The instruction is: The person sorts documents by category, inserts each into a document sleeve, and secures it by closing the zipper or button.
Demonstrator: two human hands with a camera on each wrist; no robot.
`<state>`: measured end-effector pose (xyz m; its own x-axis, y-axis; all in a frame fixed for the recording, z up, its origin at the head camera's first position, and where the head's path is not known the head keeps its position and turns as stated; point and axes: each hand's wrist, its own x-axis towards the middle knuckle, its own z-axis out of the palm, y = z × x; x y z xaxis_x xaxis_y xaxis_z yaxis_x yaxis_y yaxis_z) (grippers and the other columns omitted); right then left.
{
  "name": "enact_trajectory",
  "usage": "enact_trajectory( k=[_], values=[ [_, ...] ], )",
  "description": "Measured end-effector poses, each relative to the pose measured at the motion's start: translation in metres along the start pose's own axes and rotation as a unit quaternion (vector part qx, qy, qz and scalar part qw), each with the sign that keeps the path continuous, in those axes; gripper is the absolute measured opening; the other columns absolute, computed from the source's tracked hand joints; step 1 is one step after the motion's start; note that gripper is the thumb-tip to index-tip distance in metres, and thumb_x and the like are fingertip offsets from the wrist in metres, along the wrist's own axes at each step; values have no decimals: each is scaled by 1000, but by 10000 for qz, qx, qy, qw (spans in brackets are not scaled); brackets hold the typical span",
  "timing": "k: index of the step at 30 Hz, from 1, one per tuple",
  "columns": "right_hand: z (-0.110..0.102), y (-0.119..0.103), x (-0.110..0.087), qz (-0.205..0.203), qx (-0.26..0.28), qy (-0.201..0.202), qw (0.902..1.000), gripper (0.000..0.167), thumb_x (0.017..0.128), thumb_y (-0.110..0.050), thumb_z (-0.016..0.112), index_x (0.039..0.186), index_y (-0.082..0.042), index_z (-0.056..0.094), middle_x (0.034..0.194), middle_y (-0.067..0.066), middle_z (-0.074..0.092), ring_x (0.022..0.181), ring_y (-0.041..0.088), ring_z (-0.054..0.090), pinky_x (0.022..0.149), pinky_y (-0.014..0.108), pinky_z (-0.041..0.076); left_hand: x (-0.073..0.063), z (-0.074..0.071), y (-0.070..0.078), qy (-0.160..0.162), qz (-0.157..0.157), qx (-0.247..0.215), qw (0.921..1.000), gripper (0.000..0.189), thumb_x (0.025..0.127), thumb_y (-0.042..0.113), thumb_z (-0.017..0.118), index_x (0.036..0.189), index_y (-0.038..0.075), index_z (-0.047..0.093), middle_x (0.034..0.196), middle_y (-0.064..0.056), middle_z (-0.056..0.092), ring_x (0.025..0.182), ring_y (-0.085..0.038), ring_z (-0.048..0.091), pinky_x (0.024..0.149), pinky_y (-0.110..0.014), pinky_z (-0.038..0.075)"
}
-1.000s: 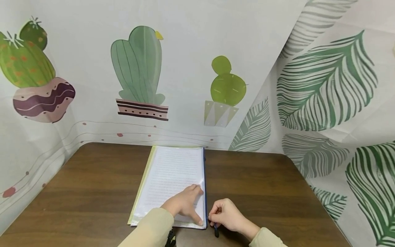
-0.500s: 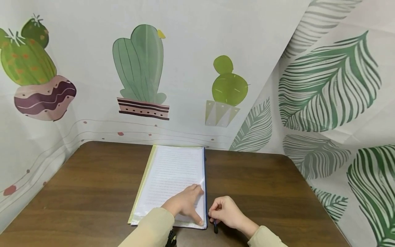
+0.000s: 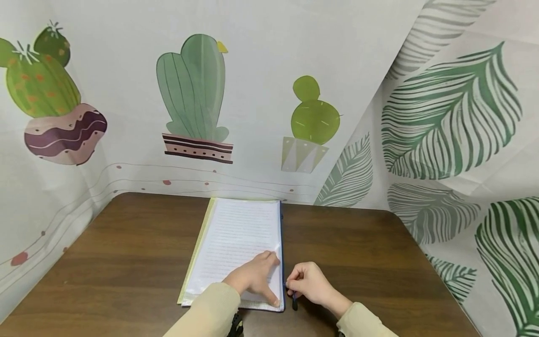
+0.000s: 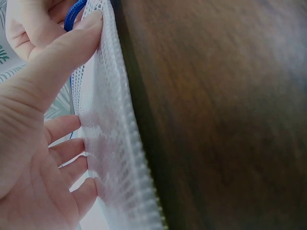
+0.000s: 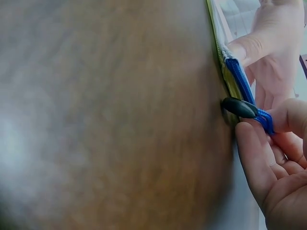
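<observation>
A clear mesh zipper pouch (image 3: pixel 236 234) with printed pages inside lies on the brown table. Its right edge carries a blue zipper (image 5: pixel 240 79). My left hand (image 3: pixel 256 276) rests on the pouch's lower right part, thumb near the bottom corner and fingers spread toward the zipper edge. In the left wrist view, the thumb (image 4: pixel 62 62) presses on the white mesh border. Just right of the pouch, my right hand (image 3: pixel 309 283) pinches the zipper pull (image 5: pixel 261 119), a blue cord with a black tip that hangs out below the fingers.
A yellow-edged pouch (image 3: pixel 195 262) shows beneath, along the left side. The wooden table (image 3: pixel 358 248) extends to both sides. Behind it hangs a white cloth (image 3: pixel 257 93) printed with cacti and leaves.
My right hand has slid a little way up the pouch's right edge, away from me, with the zipper pull. The left hand stays in place on the pouch.
</observation>
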<state>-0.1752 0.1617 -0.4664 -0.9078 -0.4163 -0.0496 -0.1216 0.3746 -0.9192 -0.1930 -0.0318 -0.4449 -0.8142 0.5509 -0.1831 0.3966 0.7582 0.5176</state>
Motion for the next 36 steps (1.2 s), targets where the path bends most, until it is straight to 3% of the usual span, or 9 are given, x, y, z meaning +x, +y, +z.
enact_trajectory(
  k=[11,16,22,29,36],
  values=[
    [-2,1,5,35,-14,67,10000,8,79,3,65,75,10,62,64,19,66,57,11,64,50,28,55,0,0,1,16,34,49,10000,93,53,41,90,129,10,46,140,-8,42,128,-24,42,107,-38,39],
    [-2,2,8,81,55,170,9998,7,79,7,65,75,12,62,66,25,65,59,18,66,50,31,56,1,1,-1,39,64,0,10000,93,53,40,91,128,10,46,138,-7,42,127,-23,42,107,-37,39],
    [-1,-16,3,145,302,201,9992,8,78,11,62,76,18,59,69,33,63,60,25,67,52,36,57,2,4,-1,52,19,-10,10000,95,52,41,91,129,10,45,142,-8,40,129,-23,41,107,-38,39],
    [-2,-22,3,230,735,304,9966,12,79,9,60,78,21,57,69,22,67,60,15,66,53,31,56,1,3,-1,95,64,-32,9999,95,52,40,91,129,10,45,142,-8,40,130,-24,41,108,-37,38],
    [-2,-23,7,310,754,449,9957,12,79,7,61,80,19,59,69,18,67,60,12,64,55,30,57,1,2,-2,87,107,-44,9999,102,52,41,91,135,9,40,142,-8,38,132,-25,39,109,-38,36]
  ],
)
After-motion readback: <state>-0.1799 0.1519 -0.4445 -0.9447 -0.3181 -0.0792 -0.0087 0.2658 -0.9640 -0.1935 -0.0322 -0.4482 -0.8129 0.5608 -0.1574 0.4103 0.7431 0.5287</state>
